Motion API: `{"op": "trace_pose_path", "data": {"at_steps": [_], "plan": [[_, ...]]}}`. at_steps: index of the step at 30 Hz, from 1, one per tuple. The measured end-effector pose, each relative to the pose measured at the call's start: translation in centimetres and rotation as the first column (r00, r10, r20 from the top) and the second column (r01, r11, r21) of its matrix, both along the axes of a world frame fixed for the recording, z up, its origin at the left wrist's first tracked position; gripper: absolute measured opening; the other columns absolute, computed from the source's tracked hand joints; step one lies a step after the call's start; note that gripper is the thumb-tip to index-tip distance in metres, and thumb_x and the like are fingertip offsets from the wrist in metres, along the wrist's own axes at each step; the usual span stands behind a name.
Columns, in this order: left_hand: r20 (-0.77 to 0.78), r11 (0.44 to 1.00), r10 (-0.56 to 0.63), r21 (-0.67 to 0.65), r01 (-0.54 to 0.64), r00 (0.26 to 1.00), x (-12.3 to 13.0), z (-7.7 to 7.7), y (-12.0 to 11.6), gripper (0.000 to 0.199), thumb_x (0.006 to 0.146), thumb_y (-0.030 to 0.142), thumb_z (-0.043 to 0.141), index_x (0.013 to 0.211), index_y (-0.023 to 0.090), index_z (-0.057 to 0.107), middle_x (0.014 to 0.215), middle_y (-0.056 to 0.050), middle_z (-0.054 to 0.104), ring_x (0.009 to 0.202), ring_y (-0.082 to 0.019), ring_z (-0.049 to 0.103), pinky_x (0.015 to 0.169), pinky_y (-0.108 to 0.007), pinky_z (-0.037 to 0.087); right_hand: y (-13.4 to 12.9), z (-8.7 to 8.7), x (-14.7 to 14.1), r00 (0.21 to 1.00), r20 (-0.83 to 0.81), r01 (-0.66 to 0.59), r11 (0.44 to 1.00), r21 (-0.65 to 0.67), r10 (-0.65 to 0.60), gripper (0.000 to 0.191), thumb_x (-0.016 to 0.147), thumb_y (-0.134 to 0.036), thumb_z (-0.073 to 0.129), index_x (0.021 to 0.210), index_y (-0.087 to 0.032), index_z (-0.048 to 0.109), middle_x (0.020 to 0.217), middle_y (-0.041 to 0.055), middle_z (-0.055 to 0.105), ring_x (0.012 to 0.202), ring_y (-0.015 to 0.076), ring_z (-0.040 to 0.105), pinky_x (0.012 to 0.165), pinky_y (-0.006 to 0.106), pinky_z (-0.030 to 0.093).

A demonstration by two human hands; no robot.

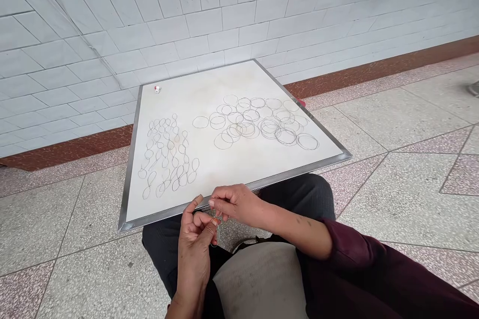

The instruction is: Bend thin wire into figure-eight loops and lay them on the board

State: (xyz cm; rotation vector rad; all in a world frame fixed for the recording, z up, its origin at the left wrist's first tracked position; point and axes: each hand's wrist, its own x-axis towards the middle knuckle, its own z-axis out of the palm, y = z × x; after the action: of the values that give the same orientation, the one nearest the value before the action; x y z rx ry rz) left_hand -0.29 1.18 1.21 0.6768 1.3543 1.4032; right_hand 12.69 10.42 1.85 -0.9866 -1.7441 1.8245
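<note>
A thin wire loop (216, 229) hangs just below the front edge of a white metal-framed board (239, 79), pinched between my left hand (192, 241) and my right hand (235, 204). The fingertips hide the point where the wire is held. My right hand reaches in from the right, with its fingers bunched on the wire. On the board, several wire figure-eight loops (166, 157) lie at the left, and several overlapping wire rings (254, 122) lie at the right. A small white and red object (157, 89) sits near the far left corner.
The board rests across my dark trousers (310, 194), with a beige cloth (262, 284) on my lap and a maroon sleeve (348, 254) on my right arm. Beyond are a white tiled wall (187, 25), brown skirting (374, 72) and a speckled stone floor (411, 199).
</note>
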Motion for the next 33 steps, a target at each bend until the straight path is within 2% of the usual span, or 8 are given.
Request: {"op": "trace_pose_path", "data": {"at_steps": [4, 8, 12, 16, 20, 25, 29, 33], "plan": [[0.028, 0.999, 0.036, 0.012, -0.036, 0.999, 0.0, 0.0, 0.0, 0.061, 0.076, 0.026, 0.078, 0.131, 0.022, 0.052, 0.064, 0.008, 0.054, 0.054, -0.007, 0.039, 0.051, -0.018, 0.033, 0.4, 0.1, 0.2, 0.996, -0.086, -0.026, 0.992, -0.121, 0.015, 0.030, 0.090, -0.045, 0.060, 0.078, -0.017, 0.061, 0.069, -0.0009, 0.064, 0.059, 0.0104, 0.060, 0.058, 0.022, 0.049], [0.109, 0.998, 0.055, 0.020, -0.058, 0.993, 0.0, 0.1, -0.1, 0.061, 0.074, 0.025, 0.079, 0.130, 0.022, 0.055, 0.066, 0.007, 0.054, 0.053, -0.006, 0.037, 0.050, -0.017, 0.030, 0.5, 0.1, 0.6, 0.984, -0.145, -0.122, 0.986, -0.110, 0.106, 0.030, 0.090, -0.048, 0.061, 0.086, -0.018, 0.064, 0.073, -0.0011, 0.064, 0.066, 0.0108, 0.062, 0.065, 0.024, 0.051], [0.105, 0.998, 0.046, 0.024, -0.049, 0.993, 0.1, 0.3, -0.3, 0.062, 0.074, 0.026, 0.080, 0.130, 0.023, 0.055, 0.064, 0.008, 0.053, 0.054, -0.006, 0.037, 0.052, -0.017, 0.031, 0.4, -0.5, 0.9, 0.968, -0.206, -0.178, 0.970, -0.165, 0.142, 0.029, 0.083, -0.046, 0.071, 0.089, -0.018, 0.065, 0.075, -0.0018, 0.064, 0.072, 0.0117, 0.063, 0.070, 0.026, 0.051], [0.047, 0.999, 0.030, 0.035, -0.032, 0.998, 0.2, 0.6, -0.6, 0.060, 0.076, 0.027, 0.079, 0.131, 0.025, 0.054, 0.065, 0.008, 0.055, 0.055, -0.007, 0.042, 0.055, -0.018, 0.035, 0.6, -0.9, 1.2, 0.957, -0.239, -0.220, 0.950, -0.220, 0.166, 0.031, 0.080, -0.044, 0.075, 0.091, -0.017, 0.066, 0.078, -0.0009, 0.066, 0.074, 0.0120, 0.063, 0.071, 0.026, 0.050], [0.012, 0.999, 0.025, 0.040, -0.026, 1.000, 0.1, 0.7, -0.8, 0.059, 0.078, 0.026, 0.077, 0.132, 0.027, 0.053, 0.066, 0.008, 0.057, 0.065, -0.010, 0.054, 0.071, -0.023, 0.045, 0.8, -1.5, 1.4, 0.921, -0.322, -0.307, 0.918, -0.251, 0.220, 0.031, 0.079, -0.039, 0.077, 0.098, -0.018, 0.067, 0.086, 0.0007, 0.067, 0.079, 0.0122, 0.063, 0.074, 0.026, 0.050], [0.008, 0.997, -0.022, 0.072, 0.022, 1.000, -0.1, 0.4, -0.9, 0.058, 0.081, 0.025, 0.075, 0.134, 0.027, 0.050, 0.071, 0.006, 0.062, 0.079, -0.014, 0.063, 0.096, -0.035, 0.044, 0.5, -2.3, 1.2, 0.922, -0.338, -0.279, 0.930, -0.240, 0.190, 0.031, 0.082, -0.041, 0.074, 0.100, -0.017, 0.066, 0.084, 0.0003, 0.065, 0.077, 0.0117, 0.062, 0.073, 0.027, 0.049], [-0.002, 0.996, -0.015, 0.082, 0.015, 1.000, -0.2, 0.2, -0.9, 0.061, 0.081, 0.025, 0.075, 0.136, 0.027, 0.049, 0.072, 0.006, 0.063, 0.080, -0.015, 0.065, 0.100, -0.038, 0.043, 0.2, -2.3, 1.0, 0.932, -0.325, -0.238, 0.947, -0.218, 0.160, 0.033, 0.081, -0.043, 0.074, 0.100, -0.017, 0.066, 0.082, -0.0003, 0.064, 0.075, 0.0118, 0.062, 0.072, 0.027, 0.049], [-0.032, 0.995, -0.021, 0.099, 0.024, 0.999, -0.2, 0.3, -1.2, 0.064, 0.082, 0.024, 0.074, 0.139, 0.029, 0.046, 0.073, 0.006, 0.064, 0.079, -0.014, 0.066, 0.098, -0.036, 0.045, 0.0, -2.0, 1.0, 0.926, -0.346, -0.238, 0.946, -0.219, 0.152, 0.034, 0.081, -0.044, 0.074, 0.101, -0.017, 0.067, 0.082, -0.0002, 0.064, 0.072, 0.0109, 0.061, 0.069, 0.026, 0.048]]}}
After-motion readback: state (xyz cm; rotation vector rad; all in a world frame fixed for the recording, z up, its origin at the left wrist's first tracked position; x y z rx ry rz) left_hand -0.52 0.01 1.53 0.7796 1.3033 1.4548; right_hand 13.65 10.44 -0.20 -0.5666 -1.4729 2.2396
